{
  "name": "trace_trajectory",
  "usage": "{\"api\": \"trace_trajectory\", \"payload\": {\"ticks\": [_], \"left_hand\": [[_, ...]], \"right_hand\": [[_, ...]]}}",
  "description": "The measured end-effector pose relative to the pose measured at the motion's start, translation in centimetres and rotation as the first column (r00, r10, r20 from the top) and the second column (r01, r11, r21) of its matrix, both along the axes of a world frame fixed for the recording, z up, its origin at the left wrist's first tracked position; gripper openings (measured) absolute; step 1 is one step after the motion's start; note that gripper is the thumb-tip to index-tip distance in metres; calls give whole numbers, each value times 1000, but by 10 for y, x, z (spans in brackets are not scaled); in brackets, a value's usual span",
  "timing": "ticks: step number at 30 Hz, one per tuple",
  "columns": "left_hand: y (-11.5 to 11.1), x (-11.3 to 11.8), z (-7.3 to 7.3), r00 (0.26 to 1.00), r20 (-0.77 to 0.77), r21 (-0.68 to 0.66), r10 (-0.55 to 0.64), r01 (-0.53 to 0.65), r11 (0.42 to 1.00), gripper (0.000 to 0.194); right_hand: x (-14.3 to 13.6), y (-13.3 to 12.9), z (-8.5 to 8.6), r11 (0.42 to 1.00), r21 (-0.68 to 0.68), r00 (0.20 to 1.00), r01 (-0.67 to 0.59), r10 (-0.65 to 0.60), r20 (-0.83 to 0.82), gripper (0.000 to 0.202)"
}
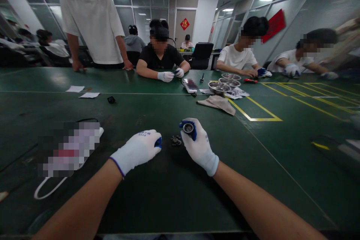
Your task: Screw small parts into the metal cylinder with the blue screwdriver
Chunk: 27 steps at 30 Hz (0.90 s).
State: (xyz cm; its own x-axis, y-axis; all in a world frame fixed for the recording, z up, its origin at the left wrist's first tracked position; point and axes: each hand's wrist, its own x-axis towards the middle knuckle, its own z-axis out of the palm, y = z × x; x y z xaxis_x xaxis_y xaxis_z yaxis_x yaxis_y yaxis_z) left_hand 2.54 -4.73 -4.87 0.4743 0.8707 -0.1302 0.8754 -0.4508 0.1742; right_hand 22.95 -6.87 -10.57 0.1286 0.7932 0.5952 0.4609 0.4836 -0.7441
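Note:
My right hand (196, 140), in a white glove with blue coated fingers, grips a round metal part (188, 128) with a pale rim and a dark hollow centre. Its open end faces up toward me. On the table just left of that hand lies a small cluster of dark metal pieces (176, 140). My left hand (140, 148), gloved the same way, is on the other side of the cluster and apart from it. Its fingers are curled in and closed; whatever they may hold is hidden.
A white power strip (84, 153), partly blurred, lies left on the green table (157, 202). Farther off are a small black part (111, 99), a beige cloth (218, 104) and metal bowls (219, 87). Across the table a person in black (161, 58) handles something with gloved hands; others sit right.

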Motion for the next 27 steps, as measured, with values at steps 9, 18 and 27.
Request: {"api": "trace_trajectory", "payload": {"ticks": [9,18,27], "left_hand": [[0,3,5,925,379,5,-27,27,1000,26],[-6,18,14,502,861,-124,81,54,991,24],[-19,29,9,568,823,14,-13,2,1000,7]], "right_hand": [[-2,-3,1,992,8,990,-126,126,-61,19],[-7,-7,4,989,22,989,-148,148,-13,18],[-11,-11,1,971,16,970,-239,238,55,19]]}}
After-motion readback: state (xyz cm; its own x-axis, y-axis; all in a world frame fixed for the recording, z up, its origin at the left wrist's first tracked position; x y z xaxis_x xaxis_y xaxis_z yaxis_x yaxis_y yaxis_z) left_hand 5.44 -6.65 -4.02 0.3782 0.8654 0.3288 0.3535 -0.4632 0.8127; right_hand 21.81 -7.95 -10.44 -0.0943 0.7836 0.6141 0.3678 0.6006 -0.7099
